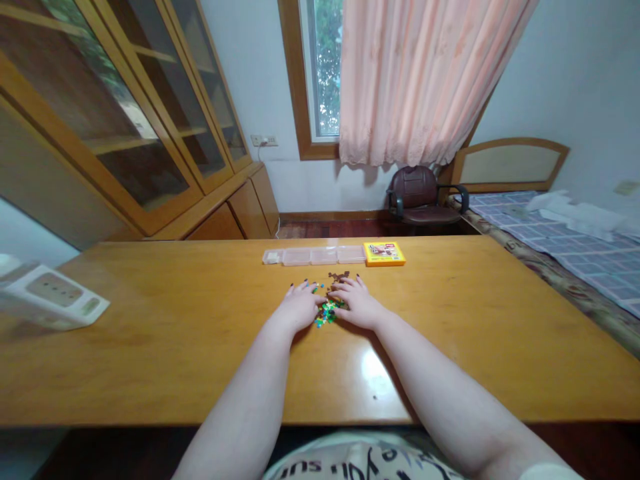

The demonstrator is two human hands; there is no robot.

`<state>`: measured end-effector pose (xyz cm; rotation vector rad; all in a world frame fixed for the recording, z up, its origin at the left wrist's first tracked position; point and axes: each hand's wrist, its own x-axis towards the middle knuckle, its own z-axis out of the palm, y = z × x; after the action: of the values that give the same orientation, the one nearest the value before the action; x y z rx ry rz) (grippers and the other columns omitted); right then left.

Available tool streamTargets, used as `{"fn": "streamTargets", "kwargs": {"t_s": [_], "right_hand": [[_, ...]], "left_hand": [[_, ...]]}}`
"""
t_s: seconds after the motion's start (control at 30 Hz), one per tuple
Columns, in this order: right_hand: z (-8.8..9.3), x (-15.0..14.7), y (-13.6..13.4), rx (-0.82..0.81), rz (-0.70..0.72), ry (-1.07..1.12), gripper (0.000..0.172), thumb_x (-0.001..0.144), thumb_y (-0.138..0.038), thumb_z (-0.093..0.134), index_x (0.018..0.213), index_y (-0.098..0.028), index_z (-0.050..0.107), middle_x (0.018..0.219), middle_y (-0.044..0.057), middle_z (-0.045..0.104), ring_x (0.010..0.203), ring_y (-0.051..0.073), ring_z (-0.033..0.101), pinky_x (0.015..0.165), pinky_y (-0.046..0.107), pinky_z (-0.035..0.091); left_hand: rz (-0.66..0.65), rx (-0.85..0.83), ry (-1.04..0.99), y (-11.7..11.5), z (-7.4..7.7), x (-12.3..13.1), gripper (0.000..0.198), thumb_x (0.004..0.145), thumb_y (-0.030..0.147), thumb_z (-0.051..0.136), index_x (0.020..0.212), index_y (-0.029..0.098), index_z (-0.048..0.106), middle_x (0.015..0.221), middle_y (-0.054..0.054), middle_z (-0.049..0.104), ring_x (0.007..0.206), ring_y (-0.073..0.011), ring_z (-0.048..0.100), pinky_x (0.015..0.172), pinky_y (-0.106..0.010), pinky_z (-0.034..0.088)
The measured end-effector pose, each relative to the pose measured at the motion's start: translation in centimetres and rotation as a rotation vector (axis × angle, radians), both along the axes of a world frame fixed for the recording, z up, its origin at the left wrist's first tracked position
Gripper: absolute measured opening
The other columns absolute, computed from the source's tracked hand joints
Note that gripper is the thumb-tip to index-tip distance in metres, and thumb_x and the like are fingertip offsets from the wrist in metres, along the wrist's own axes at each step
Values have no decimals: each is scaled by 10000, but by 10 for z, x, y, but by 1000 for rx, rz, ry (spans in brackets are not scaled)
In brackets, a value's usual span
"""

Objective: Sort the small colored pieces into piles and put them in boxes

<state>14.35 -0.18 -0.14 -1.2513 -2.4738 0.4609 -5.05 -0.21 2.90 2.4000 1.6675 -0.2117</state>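
A small heap of tiny colourful pieces (pixel 327 312), green, blue, white and dark, lies on the table between my hands; they look like little building bricks. My left hand (pixel 300 308) rests at the heap's left side, fingers spread and thumb touching its edge. On the right side, my right hand (pixel 359 304) lies with fingers stretched over the pieces. Several brown pieces (pixel 340 275) sit just beyond my right fingertips. Part of the heap is hidden under the fingers.
Clear plastic trays (pixel 323 256) stand in a row near the far table edge, beside a yellow box (pixel 384 253). A white box (pixel 60 297) is at the left of the wooden table (pixel 175 333). An office chair (pixel 417 197) stands beyond.
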Motion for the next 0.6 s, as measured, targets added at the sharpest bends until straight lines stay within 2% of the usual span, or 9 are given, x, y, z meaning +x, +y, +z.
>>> {"fn": "streamTargets", "kwargs": {"t_s": [0.1, 0.2, 0.3, 0.4, 0.6], "right_hand": [[4, -1, -2, -19, 34, 1, 389, 827, -422, 574, 1194, -298, 609, 1339, 36, 530, 1330, 294, 298, 1089, 599, 42], [3, -2, -3, -26, 45, -12, 426, 815, -438, 582, 1218, -301, 593, 1367, 36, 503, 1337, 300, 286, 1090, 599, 58], [0, -2, -2, -22, 37, -33, 480, 804, -485, 580, 1251, -310, 569, 1393, 42, 473, 1342, 316, 270, 1087, 603, 65], [-3, -2, -1, -17, 48, -53, 459, 809, -512, 566, 1233, -336, 582, 1402, 35, 462, 1341, 321, 266, 1083, 605, 72], [-3, -1, 0, 2, 14, -51, 460, 813, -492, 569, 1242, -325, 576, 1374, 41, 489, 1329, 309, 288, 1086, 593, 75]], "left_hand": [[48, 25, 29, 0, 0, -1, 369, 865, 268, 445, 1178, 346, 624, 1447, -33, 414, 1360, -312, 296, 1090, -550, 218], [81, 34, 48, 1, 0, -2, 384, 851, 247, 452, 1189, 310, 623, 1435, -62, 428, 1352, -320, 309, 1086, -539, 238], [87, 39, 38, 2, -2, -3, 391, 852, 245, 444, 1196, 309, 619, 1426, -71, 438, 1344, -320, 323, 1086, -526, 247], [100, 46, 18, 3, -4, -4, 383, 851, 256, 458, 1191, 329, 619, 1426, -59, 438, 1345, -318, 322, 1089, -519, 242], [146, 73, 24, 4, -3, -3, 382, 869, 263, 437, 1206, 311, 609, 1415, -80, 450, 1325, -308, 357, 1080, -521, 252]]}}
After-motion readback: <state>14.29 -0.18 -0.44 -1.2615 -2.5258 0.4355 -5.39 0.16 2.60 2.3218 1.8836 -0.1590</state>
